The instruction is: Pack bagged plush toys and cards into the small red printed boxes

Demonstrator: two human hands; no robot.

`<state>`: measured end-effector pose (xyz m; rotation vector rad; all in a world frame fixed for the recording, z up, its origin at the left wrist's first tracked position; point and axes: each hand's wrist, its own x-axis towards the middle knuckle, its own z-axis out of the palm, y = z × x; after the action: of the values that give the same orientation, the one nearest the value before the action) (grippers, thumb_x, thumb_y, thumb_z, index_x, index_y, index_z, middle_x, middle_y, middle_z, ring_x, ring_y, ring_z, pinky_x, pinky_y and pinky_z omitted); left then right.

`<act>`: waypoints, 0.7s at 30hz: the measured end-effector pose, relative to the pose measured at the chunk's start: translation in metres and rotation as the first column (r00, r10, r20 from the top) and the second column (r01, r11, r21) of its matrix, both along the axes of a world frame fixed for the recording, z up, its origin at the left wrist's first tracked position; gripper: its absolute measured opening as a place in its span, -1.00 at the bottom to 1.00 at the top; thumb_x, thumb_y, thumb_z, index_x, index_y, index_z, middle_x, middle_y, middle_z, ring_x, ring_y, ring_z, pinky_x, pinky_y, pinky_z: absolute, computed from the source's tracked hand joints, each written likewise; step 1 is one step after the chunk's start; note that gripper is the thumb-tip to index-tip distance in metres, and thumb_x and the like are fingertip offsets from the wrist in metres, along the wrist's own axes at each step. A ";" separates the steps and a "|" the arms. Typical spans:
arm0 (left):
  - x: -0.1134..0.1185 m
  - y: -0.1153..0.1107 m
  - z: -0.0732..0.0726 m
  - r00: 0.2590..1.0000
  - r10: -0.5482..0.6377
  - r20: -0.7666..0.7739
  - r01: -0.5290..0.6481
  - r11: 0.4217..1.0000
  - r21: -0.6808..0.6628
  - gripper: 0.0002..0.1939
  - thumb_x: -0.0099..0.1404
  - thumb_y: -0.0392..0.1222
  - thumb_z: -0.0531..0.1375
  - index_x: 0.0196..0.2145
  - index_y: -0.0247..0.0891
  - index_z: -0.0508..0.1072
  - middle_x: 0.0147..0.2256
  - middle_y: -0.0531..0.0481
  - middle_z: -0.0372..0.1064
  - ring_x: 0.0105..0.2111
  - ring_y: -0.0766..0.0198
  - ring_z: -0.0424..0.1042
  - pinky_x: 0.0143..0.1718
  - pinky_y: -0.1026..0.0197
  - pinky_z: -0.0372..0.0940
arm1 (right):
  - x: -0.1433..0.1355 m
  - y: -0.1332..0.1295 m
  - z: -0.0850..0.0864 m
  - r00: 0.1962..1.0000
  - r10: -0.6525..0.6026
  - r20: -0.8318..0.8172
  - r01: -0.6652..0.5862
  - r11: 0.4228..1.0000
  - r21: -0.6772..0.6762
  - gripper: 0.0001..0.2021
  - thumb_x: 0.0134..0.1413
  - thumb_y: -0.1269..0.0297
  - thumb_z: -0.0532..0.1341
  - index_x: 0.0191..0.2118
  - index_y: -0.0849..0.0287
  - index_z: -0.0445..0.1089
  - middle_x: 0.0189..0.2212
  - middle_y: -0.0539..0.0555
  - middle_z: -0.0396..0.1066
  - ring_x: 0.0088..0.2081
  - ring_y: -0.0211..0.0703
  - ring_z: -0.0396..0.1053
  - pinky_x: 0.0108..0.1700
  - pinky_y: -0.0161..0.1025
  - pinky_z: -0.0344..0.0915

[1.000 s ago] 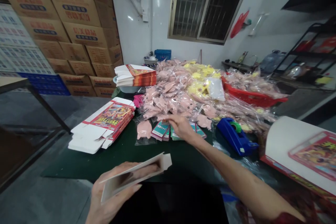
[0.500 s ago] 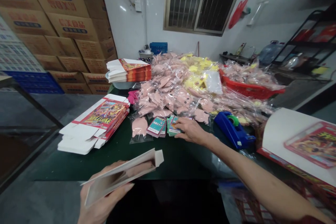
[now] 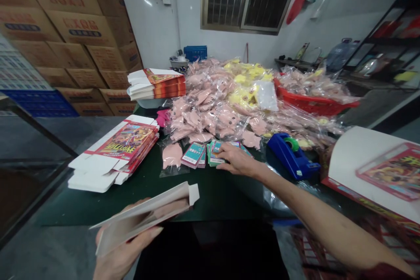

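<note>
My left hand (image 3: pixel 126 245) grips an open white cardboard box (image 3: pixel 147 216) from below, its open side facing me. Inside the box shows something pink, partly hidden by the walls. Across the table, my right hand (image 3: pixel 234 159) has its thumb and fingers closed over a pile of printed cards (image 3: pixel 215 157), covering part of it. Left of that pile lies another stack of teal-topped cards (image 3: pixel 193 154). Beside it is a pink pig-shaped piece (image 3: pixel 172 156) in a clear bag.
Flattened red-and-white boxes (image 3: pixel 121 144) lie at left, more boxes (image 3: pixel 157 85) behind. Bagged pink and yellow pieces (image 3: pixel 210 109) heap across the back. A blue tape dispenser (image 3: pixel 292 157) stands near my right forearm, an open carton (image 3: pixel 344 157) and red basket (image 3: pixel 311 107) to the right.
The view has shifted slightly. My right hand stays at the card pile, where more cards now show fanned out to its right. My left hand still holds the box, a little lower left.
</note>
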<state>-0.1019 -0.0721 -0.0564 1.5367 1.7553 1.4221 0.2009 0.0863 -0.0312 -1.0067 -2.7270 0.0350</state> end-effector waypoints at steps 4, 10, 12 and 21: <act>-0.001 0.001 -0.002 1.000 -0.025 0.010 0.025 1.000 0.014 -0.52 -0.22 0.24 0.36 -0.48 -0.21 0.52 -0.40 0.04 0.56 -0.39 0.14 0.54 -0.27 0.24 0.47 | -0.002 -0.003 -0.004 1.000 -0.019 0.014 0.019 0.999 0.028 -0.83 0.15 0.34 0.15 -0.40 0.25 0.43 -0.35 0.13 0.33 -0.29 -0.14 0.25 -0.23 -0.21 0.21; 0.004 -0.002 0.000 0.999 0.017 0.044 -0.017 1.000 0.014 -0.56 -0.21 0.25 0.34 -0.56 -0.19 0.50 -0.44 0.02 0.55 -0.34 0.07 0.54 -0.20 0.13 0.46 | -0.018 -0.014 -0.013 0.995 -0.100 -0.020 0.102 0.985 0.141 -0.75 0.09 0.60 0.02 -0.45 0.26 0.38 -0.37 0.21 0.31 -0.25 -0.03 0.20 -0.24 -0.14 0.19; 0.005 -0.003 0.002 0.999 0.012 0.044 -0.013 1.000 0.026 -0.56 -0.20 0.25 0.34 -0.54 -0.18 0.51 -0.41 0.01 0.56 -0.34 0.06 0.54 -0.20 0.11 0.46 | -0.021 -0.018 -0.017 0.988 -0.140 -0.068 0.150 0.972 0.181 -0.73 0.10 0.60 -0.01 -0.45 0.26 0.38 -0.37 0.23 0.31 -0.25 0.00 0.18 -0.24 -0.12 0.18; 0.006 -0.002 0.001 1.000 0.025 0.016 -0.026 0.998 0.061 -0.53 -0.19 0.24 0.34 -0.46 -0.20 0.54 -0.33 0.00 0.56 -0.34 0.05 0.54 -0.21 0.12 0.47 | -0.021 -0.021 -0.028 0.937 -0.204 -0.283 0.264 0.945 0.194 -0.71 0.21 0.34 0.08 -0.53 0.20 0.36 -0.46 0.11 0.36 -0.36 -0.13 0.22 -0.28 -0.20 0.18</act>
<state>-0.0962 -0.0738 -0.0555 1.5350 1.7441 1.5090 0.1797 0.0649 -0.0593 -1.1612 -2.2970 -0.1733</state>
